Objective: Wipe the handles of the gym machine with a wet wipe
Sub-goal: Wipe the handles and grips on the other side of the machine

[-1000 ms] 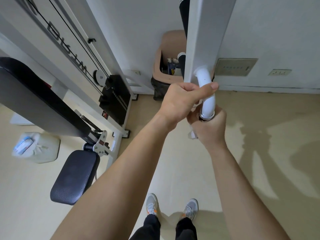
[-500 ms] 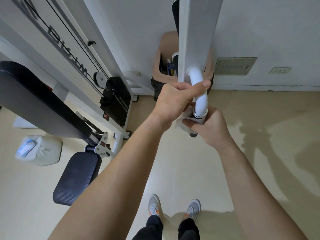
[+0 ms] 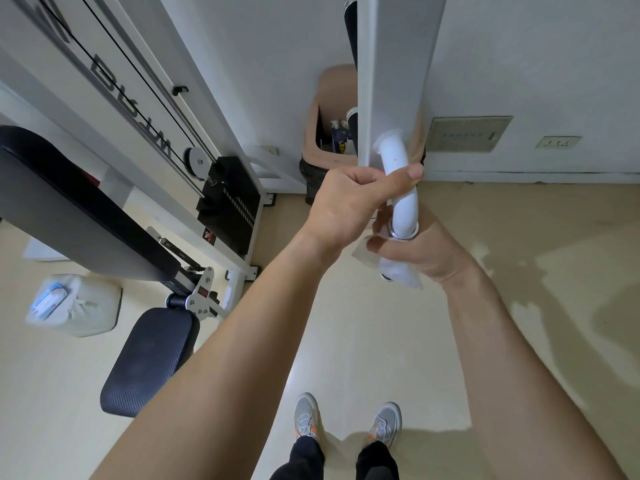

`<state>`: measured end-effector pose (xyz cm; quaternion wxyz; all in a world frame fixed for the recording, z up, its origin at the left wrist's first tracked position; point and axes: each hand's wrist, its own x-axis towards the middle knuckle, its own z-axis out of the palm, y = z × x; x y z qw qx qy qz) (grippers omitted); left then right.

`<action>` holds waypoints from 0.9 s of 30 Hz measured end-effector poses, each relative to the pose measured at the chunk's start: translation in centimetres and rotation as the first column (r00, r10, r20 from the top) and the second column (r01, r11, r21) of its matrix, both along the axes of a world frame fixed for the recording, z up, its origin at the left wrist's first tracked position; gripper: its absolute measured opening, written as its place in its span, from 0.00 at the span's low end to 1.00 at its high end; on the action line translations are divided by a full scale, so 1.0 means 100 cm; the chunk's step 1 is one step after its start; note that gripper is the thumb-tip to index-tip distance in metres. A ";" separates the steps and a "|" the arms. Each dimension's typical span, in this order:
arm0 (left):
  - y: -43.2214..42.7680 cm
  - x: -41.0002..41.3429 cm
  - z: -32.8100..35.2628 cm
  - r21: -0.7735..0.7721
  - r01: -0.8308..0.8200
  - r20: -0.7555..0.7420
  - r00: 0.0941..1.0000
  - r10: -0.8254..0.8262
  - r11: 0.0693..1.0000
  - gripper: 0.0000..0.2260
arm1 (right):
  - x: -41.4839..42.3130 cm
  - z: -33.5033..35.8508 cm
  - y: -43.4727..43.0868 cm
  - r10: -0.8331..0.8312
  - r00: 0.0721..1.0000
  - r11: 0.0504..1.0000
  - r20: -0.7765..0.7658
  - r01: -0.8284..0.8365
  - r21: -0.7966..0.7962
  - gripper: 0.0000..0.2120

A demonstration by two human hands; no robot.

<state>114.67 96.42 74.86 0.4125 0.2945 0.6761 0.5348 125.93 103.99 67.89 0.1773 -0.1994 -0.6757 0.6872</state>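
1. Head view, the hands: seen from above, two bare forearms reach forward to a white machine arm [image 3: 398, 74]. The left hand [image 3: 349, 206] is closed around the curved white tube [image 3: 403, 192] that comes off that arm, thumb lying across its front. This looks like a steadying hold, keeping the part from swinging while the other hand works.

2. Head view, the task's thing: the right hand [image 3: 420, 252] sits just below, fingers curled around the handle [image 3: 388, 276] with the wet wipe [image 3: 398, 268] wrapped between palm and grip. The handle is almost wholly covered; only a dark sliver of its lower end shows. Wrapping the wipe all round lets one stroke clean the whole circumference (my reading, not something visible). A metal ring [image 3: 403, 233] marks where tube meets handle, right at the top of the right fist.

3. Head view, surroundings: to the left stand a black weight stack [image 3: 230, 202] with cables, a padded bench seat [image 3: 149, 362], and a pale plastic jug [image 3: 74, 304] on the floor. A tan bin [image 3: 323, 133] is against the wall behind the arm.

4. Head view, counts: two hands, one wipe, one handle in work, a second dark grip [image 3: 350, 36] higher on the arm, one jug, one bin, two grey shoes [image 3: 306, 415] on the beige floor.
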 end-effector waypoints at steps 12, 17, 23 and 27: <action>0.002 -0.008 -0.002 -0.051 -0.029 -0.070 0.997 0.026 0.998 0.21 | -0.029 -0.087 -0.051 -0.630 0.753 0.765 0.190 0.643 -0.012 0.17; -0.006 -0.010 -0.002 -0.018 -0.038 -0.040 0.999 0.037 0.999 0.21 | -0.018 -0.044 -0.025 -0.243 0.958 0.968 0.152 0.250 -0.031 0.16; -0.002 -0.002 0.002 0.008 -0.035 0.037 0.999 0.035 0.999 0.19 | -0.025 -0.009 -0.036 -0.563 0.822 0.817 -0.083 0.569 0.094 0.15; 0.003 0.001 0.002 0.006 -0.038 0.024 0.999 0.038 0.999 0.22 | -0.047 -0.029 -0.058 -0.839 0.543 0.544 -0.032 0.837 -0.056 0.09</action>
